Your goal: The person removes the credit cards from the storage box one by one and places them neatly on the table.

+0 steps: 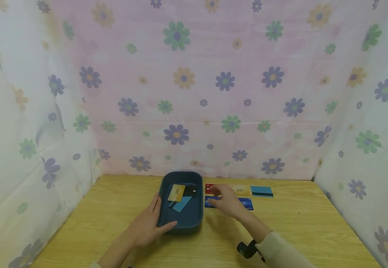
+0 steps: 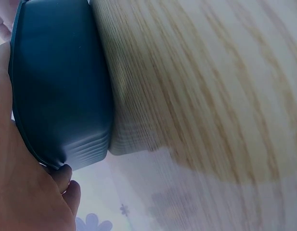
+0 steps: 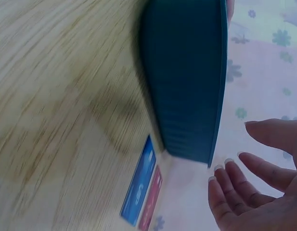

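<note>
Wooden table (image 1: 298,223) | left hand (image 1: 147,227) holds tray (image 1: 195,219) | card (image 1: 246,203) print unreadable

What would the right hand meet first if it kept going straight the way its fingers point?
Probably the red card lying just past the right hand, beside the blue tray; depth is hard to judge.

a wooden table (image 1: 298,230) enclosed by flower-printed cloth walls (image 1: 194,93).
</note>
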Available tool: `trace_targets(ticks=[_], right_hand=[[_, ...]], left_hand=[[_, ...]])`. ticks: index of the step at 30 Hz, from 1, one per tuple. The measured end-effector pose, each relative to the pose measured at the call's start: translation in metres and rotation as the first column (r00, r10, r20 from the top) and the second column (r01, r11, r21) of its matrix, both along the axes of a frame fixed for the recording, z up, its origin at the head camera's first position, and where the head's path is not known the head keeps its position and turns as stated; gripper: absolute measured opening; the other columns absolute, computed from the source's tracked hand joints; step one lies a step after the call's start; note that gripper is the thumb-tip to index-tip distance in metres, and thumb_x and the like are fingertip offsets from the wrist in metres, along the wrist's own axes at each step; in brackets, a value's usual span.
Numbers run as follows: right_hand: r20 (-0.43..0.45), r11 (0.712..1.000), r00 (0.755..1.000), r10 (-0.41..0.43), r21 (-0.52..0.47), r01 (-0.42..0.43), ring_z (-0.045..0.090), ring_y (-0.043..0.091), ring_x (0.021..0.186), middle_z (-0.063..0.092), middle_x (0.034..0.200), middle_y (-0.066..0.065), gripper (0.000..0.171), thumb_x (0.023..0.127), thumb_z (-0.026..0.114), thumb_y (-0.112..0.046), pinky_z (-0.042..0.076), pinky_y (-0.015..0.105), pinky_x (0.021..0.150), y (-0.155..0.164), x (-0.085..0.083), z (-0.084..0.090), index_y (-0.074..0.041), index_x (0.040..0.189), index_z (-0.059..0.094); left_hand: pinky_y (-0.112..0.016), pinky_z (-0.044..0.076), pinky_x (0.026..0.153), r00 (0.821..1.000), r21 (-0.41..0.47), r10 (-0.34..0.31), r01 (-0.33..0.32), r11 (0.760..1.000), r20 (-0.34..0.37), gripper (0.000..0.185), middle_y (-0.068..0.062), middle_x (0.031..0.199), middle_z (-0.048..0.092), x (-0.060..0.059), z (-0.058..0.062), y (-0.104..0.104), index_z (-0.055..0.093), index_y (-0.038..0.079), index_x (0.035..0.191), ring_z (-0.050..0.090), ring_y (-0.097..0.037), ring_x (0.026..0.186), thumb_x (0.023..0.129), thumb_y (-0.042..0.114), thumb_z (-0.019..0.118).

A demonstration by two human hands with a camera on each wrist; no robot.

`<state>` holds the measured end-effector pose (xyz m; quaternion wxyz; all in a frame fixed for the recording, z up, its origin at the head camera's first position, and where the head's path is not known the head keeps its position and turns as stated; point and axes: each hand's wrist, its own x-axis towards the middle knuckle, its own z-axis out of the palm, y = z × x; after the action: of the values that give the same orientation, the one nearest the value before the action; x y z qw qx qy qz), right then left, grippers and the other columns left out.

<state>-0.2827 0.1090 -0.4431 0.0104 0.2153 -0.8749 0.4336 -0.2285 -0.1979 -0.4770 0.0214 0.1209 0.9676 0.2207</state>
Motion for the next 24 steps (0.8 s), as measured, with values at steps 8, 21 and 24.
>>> trace_targets(ticks=[8, 21, 24], right_hand=[[-0.064, 0.997, 0.995, 0.072, -0.006, -0.073, 0.066, 0.027, 0.098, 0.068, 0.112, 0.017, 0.023, 0.097, 0.068, -0.006, 0.057, 0.043, 0.086, -0.024, -0.001, 0.001, 0.000, 0.119, 0.068], [0.017, 0.989, 0.993, 0.119, -0.096, -0.117, 0.065, 0.034, 0.106, 0.061, 0.121, 0.022, 0.036, 0.095, 0.069, -0.006, 0.058, 0.045, 0.086, -0.065, -0.007, 0.002, 0.003, 0.129, 0.061], [0.097, 0.987, 0.992, 0.076, -0.149, -0.061, 0.061, 0.041, 0.114, 0.056, 0.128, 0.025, 0.042, 0.094, 0.070, -0.005, 0.056, 0.049, 0.090, -0.082, -0.011, 0.000, 0.003, 0.134, 0.058]], left_hand=[[-0.060, 0.035, 0.114, 1.000, 0.001, 0.016, -0.016, 1.000, -0.002, 0.118, -0.019, 0.171, 0.004, -0.002, -0.002, 0.000, 0.012, -0.001, 0.162, 0.029, -0.044, 0.150, 0.088, 0.081, 0.052], [-0.060, 0.036, 0.114, 1.000, 0.008, 0.011, -0.011, 1.000, -0.007, 0.118, -0.020, 0.171, 0.004, -0.002, -0.004, 0.001, 0.014, -0.002, 0.162, 0.030, -0.045, 0.149, 0.088, 0.082, 0.052], [-0.060, 0.037, 0.113, 1.000, 0.010, 0.007, -0.007, 1.000, -0.012, 0.117, -0.020, 0.170, 0.004, -0.003, -0.005, 0.001, 0.015, -0.003, 0.162, 0.031, -0.045, 0.149, 0.089, 0.081, 0.051]])
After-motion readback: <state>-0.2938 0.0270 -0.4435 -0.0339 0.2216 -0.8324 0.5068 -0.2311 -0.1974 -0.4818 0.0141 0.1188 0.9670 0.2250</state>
